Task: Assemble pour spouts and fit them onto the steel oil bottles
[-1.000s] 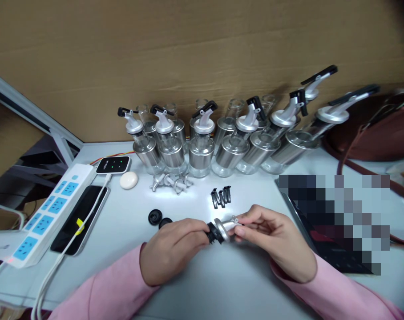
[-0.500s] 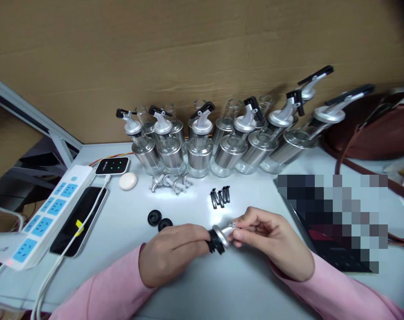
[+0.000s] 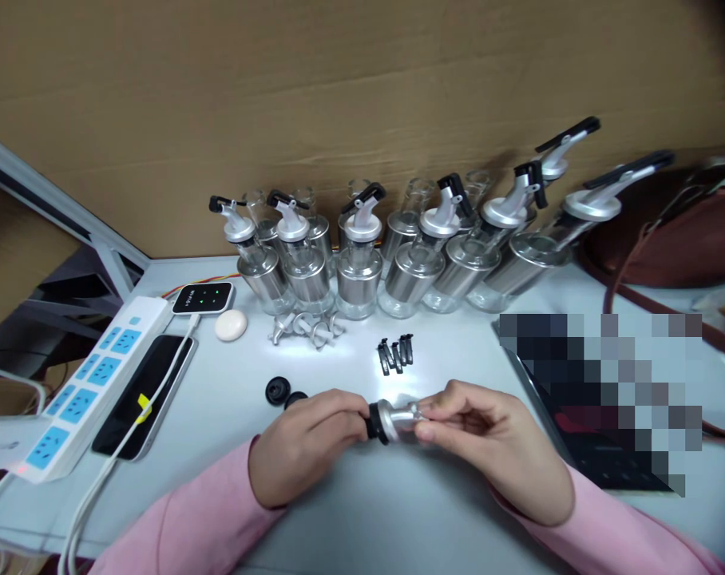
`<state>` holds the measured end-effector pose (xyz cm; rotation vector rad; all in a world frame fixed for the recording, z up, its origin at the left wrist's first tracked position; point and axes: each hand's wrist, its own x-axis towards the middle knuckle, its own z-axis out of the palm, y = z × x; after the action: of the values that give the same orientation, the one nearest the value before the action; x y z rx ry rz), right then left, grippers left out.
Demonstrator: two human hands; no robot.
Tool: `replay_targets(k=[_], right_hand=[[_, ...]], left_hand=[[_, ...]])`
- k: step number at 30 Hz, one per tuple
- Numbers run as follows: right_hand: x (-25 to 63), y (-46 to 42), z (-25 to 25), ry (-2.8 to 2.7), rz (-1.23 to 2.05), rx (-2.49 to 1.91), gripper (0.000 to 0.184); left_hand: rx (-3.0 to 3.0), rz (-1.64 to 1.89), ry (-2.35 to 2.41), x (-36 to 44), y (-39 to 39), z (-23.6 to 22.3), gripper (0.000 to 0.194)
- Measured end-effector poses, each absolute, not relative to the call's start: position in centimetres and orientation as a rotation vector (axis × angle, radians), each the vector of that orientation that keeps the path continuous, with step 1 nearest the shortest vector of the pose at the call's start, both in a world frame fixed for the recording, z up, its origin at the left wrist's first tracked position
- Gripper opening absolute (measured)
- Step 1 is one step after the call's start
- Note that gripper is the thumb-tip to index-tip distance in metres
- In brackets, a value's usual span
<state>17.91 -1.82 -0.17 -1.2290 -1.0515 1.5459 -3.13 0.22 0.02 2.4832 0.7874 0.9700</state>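
Observation:
Between my hands, a silver pour spout [image 3: 402,418] lies on its side with a black stopper [image 3: 374,423] at its left end. My left hand [image 3: 311,443] is closed round the stopper, its fingertips partly hidden. My right hand [image 3: 488,435] pinches the spout's narrow tip between thumb and fingers. Beside my left hand lie two black round stoppers [image 3: 277,390], one half covered by the hand. Farther back are several small black levers [image 3: 395,354] and a group of loose silver spouts [image 3: 306,328].
Glass-and-steel bottles [image 3: 359,275] line the cardboard wall [image 3: 362,96], several topped with pour spouts. On the left are a power strip [image 3: 93,383], a phone [image 3: 138,399], a Wi-Fi device [image 3: 203,299] and a white oval object [image 3: 231,325]. A brown bag [image 3: 667,231] and a pixelated object [image 3: 596,399] are at right.
The spout and stopper have turned from slanting to nearly level. My left hand has moved slightly up and left; my right hand has shifted a little right and down.

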Motion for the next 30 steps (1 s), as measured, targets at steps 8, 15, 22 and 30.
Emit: replay_targets(k=[8,15,22,30], right_hand=[[17.7,-1.3,0.2,-1.419,1.414,-1.278,0.025],[17.4,-1.9,0.9,-1.444,1.594,-1.281,0.016],[16.9,-2.2,0.6,-1.328,1.697,-1.228,0.032],[16.2,-2.6,0.2,-1.184,1.719,-1.22,0.04]], left_hand=[[2.38,1.106,0.708,-3.5,0.1,0.4,0.018],[2.433,1.096,0.626,-3.4,0.4,0.1,0.017],[2.495,1.102,0.613,-3.0,0.4,0.1,0.017],[2.611,1.057,0.524,-2.9,0.4,0.0,0.016]])
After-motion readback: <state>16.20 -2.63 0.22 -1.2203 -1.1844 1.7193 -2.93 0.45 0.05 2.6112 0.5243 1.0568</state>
